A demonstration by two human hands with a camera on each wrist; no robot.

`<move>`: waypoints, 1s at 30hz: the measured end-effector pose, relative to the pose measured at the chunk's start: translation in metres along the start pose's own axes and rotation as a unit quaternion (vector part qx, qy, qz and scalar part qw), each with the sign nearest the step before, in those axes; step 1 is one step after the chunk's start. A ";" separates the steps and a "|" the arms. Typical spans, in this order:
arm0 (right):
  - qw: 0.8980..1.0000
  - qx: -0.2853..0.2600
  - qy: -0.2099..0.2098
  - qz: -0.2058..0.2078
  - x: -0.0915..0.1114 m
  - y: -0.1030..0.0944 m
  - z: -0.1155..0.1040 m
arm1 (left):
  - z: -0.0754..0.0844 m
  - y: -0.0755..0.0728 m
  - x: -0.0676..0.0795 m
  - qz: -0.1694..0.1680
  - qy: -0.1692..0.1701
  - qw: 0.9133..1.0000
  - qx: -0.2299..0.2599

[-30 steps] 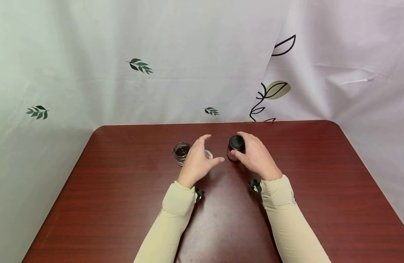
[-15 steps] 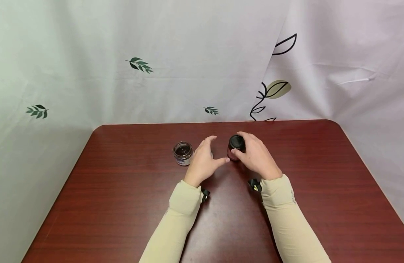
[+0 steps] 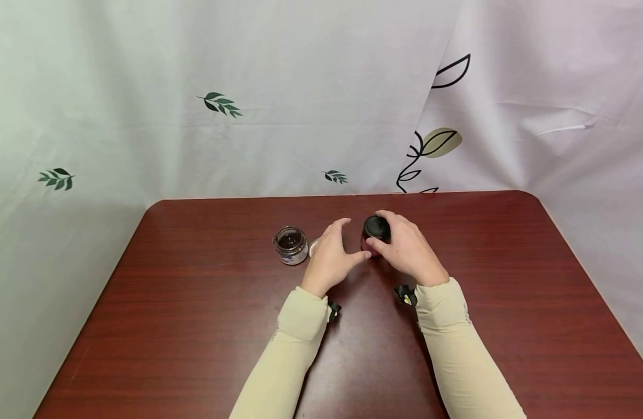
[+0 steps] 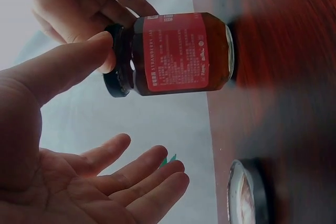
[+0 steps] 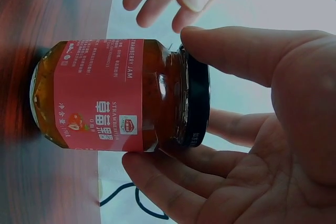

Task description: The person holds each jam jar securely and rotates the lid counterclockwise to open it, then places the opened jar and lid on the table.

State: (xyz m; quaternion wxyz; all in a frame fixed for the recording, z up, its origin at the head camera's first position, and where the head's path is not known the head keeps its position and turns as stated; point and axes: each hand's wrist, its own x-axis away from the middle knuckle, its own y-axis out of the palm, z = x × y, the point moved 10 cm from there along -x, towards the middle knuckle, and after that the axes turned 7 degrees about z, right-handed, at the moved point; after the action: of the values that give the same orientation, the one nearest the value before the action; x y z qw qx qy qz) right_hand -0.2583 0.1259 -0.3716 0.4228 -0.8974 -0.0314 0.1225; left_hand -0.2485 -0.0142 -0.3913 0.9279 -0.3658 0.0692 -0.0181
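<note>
A strawberry jam jar [image 5: 100, 95] with a red label and a black lid [image 5: 197, 100] stands upright on the table. My right hand [image 3: 409, 249] holds it near the top, thumb at the lid's edge and fingers curled round the neck and lid. My left hand [image 3: 330, 261] is just to the left of it, palm facing the jar, fingers spread and relaxed with nothing between them. In the left wrist view its thumb [image 4: 79, 59] overlaps the black lid. Left of that hand sits an opened glass jar [image 3: 291, 247] with dark contents.
A loose lid [image 4: 242, 192] with a pale inside lies on the table between the opened jar and my left hand, which partly covers it in the head view. The reddish-brown wooden table [image 3: 185, 302] ends at a white leaf-print curtain [image 3: 279, 116] behind.
My left hand has moved right, away from the opened jar and up to the strawberry jam jar, uncovering the opened jar. My right hand has kept its hold on the jam jar.
</note>
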 end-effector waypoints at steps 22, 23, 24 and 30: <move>1.000 -0.004 -0.003 -0.003 0.000 0.000 0.001 | -0.001 0.026 -0.008 -0.024 -0.011 0.999 0.018; 1.000 -0.005 -0.002 -0.004 0.000 0.000 0.001 | -0.001 0.027 -0.008 -0.025 -0.011 0.999 0.019; 1.000 -0.005 -0.002 -0.004 -0.001 0.000 0.001 | -0.001 0.028 -0.008 -0.025 -0.010 0.999 0.019; 1.000 -0.007 0.005 -0.006 -0.001 0.000 0.002 | -0.001 0.034 -0.010 -0.029 -0.008 0.999 0.022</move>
State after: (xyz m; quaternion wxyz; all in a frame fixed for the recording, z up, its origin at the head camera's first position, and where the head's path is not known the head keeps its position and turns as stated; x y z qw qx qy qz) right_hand -0.2598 0.1273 -0.3728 0.4173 -0.9008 -0.0359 0.1150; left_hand -0.2588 0.0105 -0.4143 0.9354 -0.3473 0.0505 -0.0433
